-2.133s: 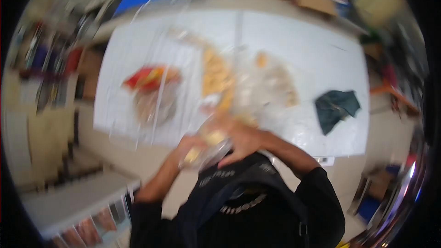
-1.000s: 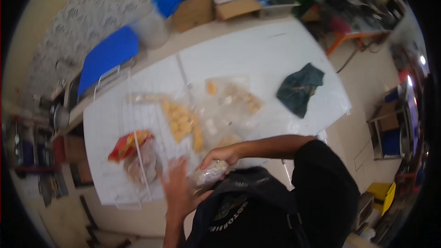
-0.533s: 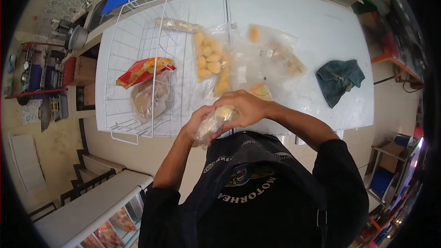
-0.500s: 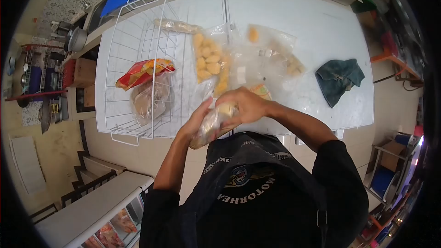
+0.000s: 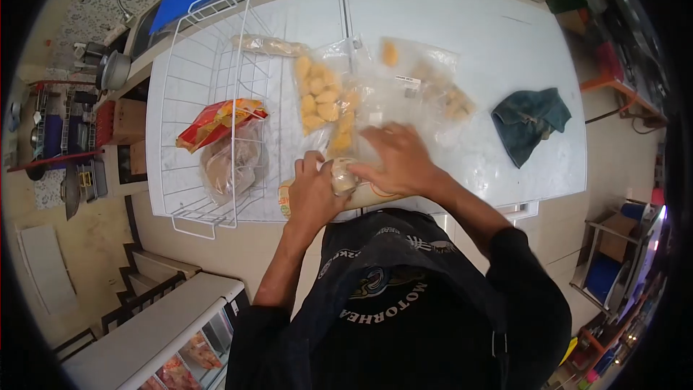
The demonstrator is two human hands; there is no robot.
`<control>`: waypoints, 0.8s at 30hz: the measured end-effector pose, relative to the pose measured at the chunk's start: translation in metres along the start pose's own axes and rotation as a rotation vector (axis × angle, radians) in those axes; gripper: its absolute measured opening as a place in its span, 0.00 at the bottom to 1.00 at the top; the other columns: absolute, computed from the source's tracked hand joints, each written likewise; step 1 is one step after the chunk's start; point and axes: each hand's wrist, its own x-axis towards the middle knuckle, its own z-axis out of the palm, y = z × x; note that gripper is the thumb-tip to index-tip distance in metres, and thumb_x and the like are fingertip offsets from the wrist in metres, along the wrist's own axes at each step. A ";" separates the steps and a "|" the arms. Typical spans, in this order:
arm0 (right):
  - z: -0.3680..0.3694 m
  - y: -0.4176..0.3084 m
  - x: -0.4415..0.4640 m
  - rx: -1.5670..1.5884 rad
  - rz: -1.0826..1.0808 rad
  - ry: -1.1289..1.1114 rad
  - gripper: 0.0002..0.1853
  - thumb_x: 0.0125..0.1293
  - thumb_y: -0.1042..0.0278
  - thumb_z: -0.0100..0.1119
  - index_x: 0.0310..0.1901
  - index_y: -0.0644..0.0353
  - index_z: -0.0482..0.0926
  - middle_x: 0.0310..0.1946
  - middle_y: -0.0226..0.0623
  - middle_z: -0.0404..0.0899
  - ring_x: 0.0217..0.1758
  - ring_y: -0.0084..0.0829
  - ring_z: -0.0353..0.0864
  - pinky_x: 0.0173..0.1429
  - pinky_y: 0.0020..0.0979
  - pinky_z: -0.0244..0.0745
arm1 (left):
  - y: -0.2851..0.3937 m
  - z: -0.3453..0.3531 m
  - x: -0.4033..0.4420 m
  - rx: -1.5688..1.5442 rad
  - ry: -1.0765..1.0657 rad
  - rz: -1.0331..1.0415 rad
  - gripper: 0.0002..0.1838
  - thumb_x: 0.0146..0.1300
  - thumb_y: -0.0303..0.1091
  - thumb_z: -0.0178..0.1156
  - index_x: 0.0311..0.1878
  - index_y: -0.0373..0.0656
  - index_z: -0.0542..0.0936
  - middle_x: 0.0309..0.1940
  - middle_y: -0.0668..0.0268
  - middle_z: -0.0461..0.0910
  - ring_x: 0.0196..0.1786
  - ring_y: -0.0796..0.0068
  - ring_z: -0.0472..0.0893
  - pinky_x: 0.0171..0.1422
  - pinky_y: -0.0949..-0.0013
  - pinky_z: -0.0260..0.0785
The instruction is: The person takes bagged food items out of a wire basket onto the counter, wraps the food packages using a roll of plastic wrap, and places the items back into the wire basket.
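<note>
My left hand [image 5: 315, 193] is closed round a pale, rounded bundle in clear plastic [image 5: 344, 176] at the front edge of the table. Fingers apart and slightly blurred, my right hand [image 5: 401, 162] hovers just right of it, thumb close to the plastic; whether the thumb touches it I cannot tell. Under both hands, along the edge, lies a long pale pack with a yellowish printed end [image 5: 285, 198], largely covered. Beyond my hands are a clear bag of yellow-orange pieces [image 5: 317, 97] and another clear bag with a few pieces [image 5: 437, 94].
On the left of the white table [image 5: 491, 29] stands a white wire basket [image 5: 237, 108], holding a red-yellow packet [image 5: 222, 123] and a plastic-wrapped brown pack [image 5: 227, 166]. A narrow clear package [image 5: 271, 45] lies behind. At right is a crumpled dark green cloth [image 5: 532, 123].
Both hands have brought the plastic bundle from a tilted hold down to the table edge. My right hand has come off it and spread its fingers.
</note>
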 end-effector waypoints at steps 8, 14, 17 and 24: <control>0.086 0.040 -0.103 0.279 0.556 0.622 0.27 0.47 0.55 0.77 0.38 0.69 0.77 0.32 0.48 0.79 0.37 0.43 0.81 0.41 0.40 0.75 | 0.017 0.012 -0.005 -0.015 -0.196 -0.131 0.48 0.39 0.50 0.74 0.63 0.39 0.65 0.41 0.51 0.80 0.40 0.50 0.81 0.45 0.53 0.73; 0.090 0.031 -0.111 0.509 0.581 0.722 0.20 0.47 0.61 0.77 0.29 0.67 0.77 0.21 0.45 0.81 0.22 0.38 0.82 0.29 0.34 0.75 | 0.015 -0.001 0.010 -0.061 -0.422 -0.104 0.50 0.40 0.63 0.69 0.64 0.45 0.65 0.30 0.51 0.82 0.36 0.49 0.83 0.43 0.51 0.73; 0.038 0.003 -0.115 0.409 0.350 0.831 0.19 0.43 0.61 0.79 0.26 0.63 0.77 0.19 0.41 0.80 0.20 0.34 0.81 0.26 0.32 0.74 | 0.025 -0.047 0.007 -0.014 -0.441 -0.011 0.48 0.39 0.65 0.69 0.62 0.47 0.68 0.28 0.53 0.82 0.34 0.51 0.83 0.42 0.52 0.73; -0.088 0.050 -0.273 -0.389 0.295 1.332 0.14 0.65 0.67 0.62 0.45 0.71 0.79 0.40 0.44 0.82 0.40 0.33 0.81 0.46 0.32 0.78 | -0.168 -0.276 0.025 0.112 0.811 -0.172 0.34 0.48 0.53 0.70 0.53 0.41 0.74 0.34 0.60 0.81 0.31 0.64 0.81 0.34 0.62 0.73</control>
